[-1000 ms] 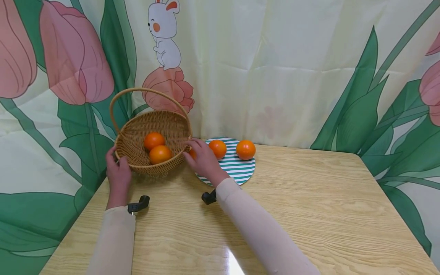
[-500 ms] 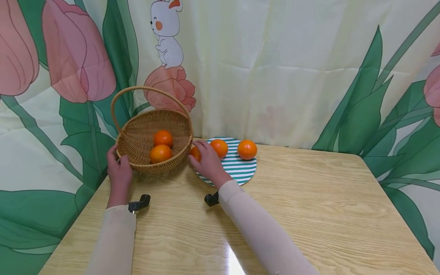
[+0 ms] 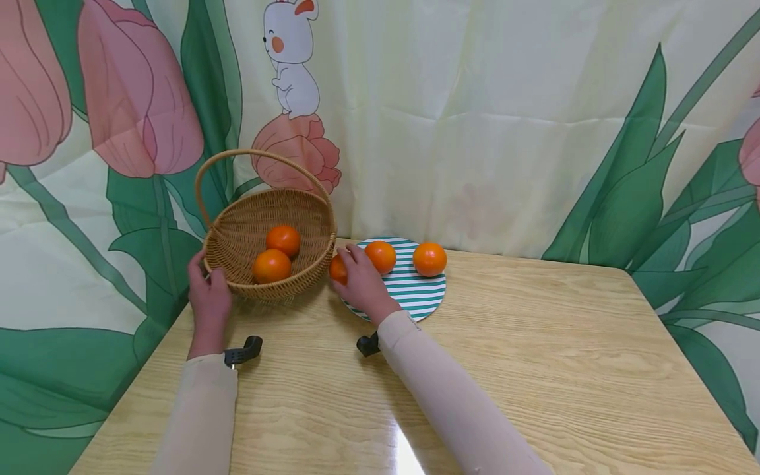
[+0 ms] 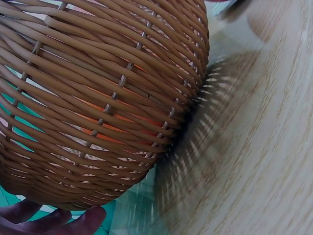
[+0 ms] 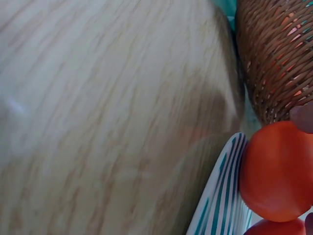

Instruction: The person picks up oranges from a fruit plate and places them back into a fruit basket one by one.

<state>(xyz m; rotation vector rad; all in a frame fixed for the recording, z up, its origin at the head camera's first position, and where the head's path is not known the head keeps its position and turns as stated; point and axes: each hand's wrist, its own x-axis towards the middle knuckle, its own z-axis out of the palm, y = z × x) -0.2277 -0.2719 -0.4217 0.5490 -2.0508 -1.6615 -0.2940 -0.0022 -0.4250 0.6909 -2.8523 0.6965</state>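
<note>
A wicker basket (image 3: 237, 231) with a tall arched handle leans with its mouth toward me at the back left. Inside it lie two oranges, one upper (image 3: 283, 241) and one lower (image 3: 272, 266). My left hand (image 3: 209, 293) holds the basket's lower left rim; its fingertips (image 4: 90, 220) show against the weave in the left wrist view. Right of the basket, a green-and-white striped plate (image 3: 415, 303) bears three oranges. My right hand (image 3: 363, 284) grips the leftmost orange (image 5: 276, 171), partly covering it. A middle orange (image 3: 380, 257) and a right one (image 3: 430, 259) sit behind.
The pale wooden table (image 3: 534, 356) extends to the right and toward me. A printed curtain (image 3: 475, 132) with tulips and a rabbit hangs right behind the basket and plate. The basket's side stands close to the plate's left edge.
My right hand has moved from the basket's right rim to the leftmost orange on the plate. The upper orange inside the basket has rolled right. My left hand keeps its hold.
</note>
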